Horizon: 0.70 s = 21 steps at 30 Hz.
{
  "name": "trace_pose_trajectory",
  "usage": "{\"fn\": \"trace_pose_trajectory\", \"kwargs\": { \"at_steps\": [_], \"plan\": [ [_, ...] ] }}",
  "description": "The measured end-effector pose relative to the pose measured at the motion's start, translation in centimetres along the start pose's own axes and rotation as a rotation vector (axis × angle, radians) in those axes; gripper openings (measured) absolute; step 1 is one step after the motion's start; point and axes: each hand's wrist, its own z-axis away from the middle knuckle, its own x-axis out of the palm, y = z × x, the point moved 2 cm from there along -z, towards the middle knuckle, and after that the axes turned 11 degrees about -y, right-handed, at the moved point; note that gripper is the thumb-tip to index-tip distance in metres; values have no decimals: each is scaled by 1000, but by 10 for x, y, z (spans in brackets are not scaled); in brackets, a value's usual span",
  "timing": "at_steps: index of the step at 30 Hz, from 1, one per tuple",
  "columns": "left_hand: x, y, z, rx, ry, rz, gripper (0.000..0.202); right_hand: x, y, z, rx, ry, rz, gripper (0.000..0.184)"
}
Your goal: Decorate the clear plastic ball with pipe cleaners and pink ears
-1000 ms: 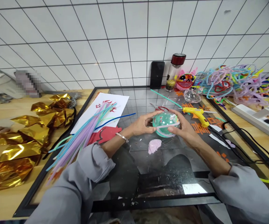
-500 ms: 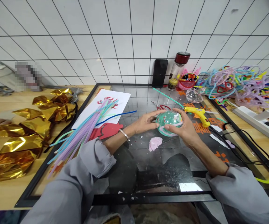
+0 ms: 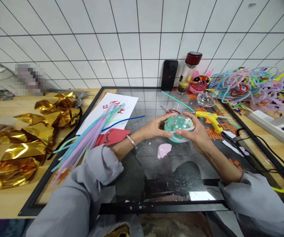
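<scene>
One clear ball (image 3: pixel 178 127) with a teal filling is held at mid-table, just above the glass work board (image 3: pixel 156 174), clasped from both sides. The left hand (image 3: pixel 154 129) cups its left flank and the right hand (image 3: pixel 197 136) wraps its right, fingers pressed on a pale strip round its middle. The step looks like seating that band, and carrying on would call for a steady two-handed hold. Around it lie one pink shell piece (image 3: pixel 163 150) just nearer, one yellow glue gun (image 3: pixel 207 116) and one pair of scissors (image 3: pixel 169 110) just beyond, and one clear half-dome (image 3: pixel 205 98) farther right.
</scene>
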Motion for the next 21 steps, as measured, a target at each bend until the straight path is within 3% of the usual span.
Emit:
{"fn": "trace_pose_trajectory", "kwargs": {
  "at_steps": [5, 9, 13, 15, 16, 17, 19, 21],
  "plan": [
    [3, 8, 0, -13, 24, 43, 94, 2, 4, 0, 1, -57, -113, 90],
    [5, 10, 0, 17, 53, 27, 92, -4, 8, -5, -61, -98, -21, 96],
    [1, 9, 0, 49, 133, -17, 97, -3, -16, 13, -364, 65, 386, 88],
    [-2, 7, 0, 47, 178, -38, 100, 11, -40, 38, -554, 45, 553, 58],
    [-3, 6, 0, 45, 191, -50, 101, 24, -52, 52, -644, -96, 593, 40],
    [-5, 5, 0, 45, 197, -62, 103, 39, -63, 67, -730, -318, 610, 29],
    [-7, 3, 0, 49, 196, -78, 104, 72, -80, 97, -874, -755, 589, 23],
    [-8, 1, 1, 46, 191, -78, 104, 101, -86, 117, -920, -1009, 630, 25]
  ]
}}
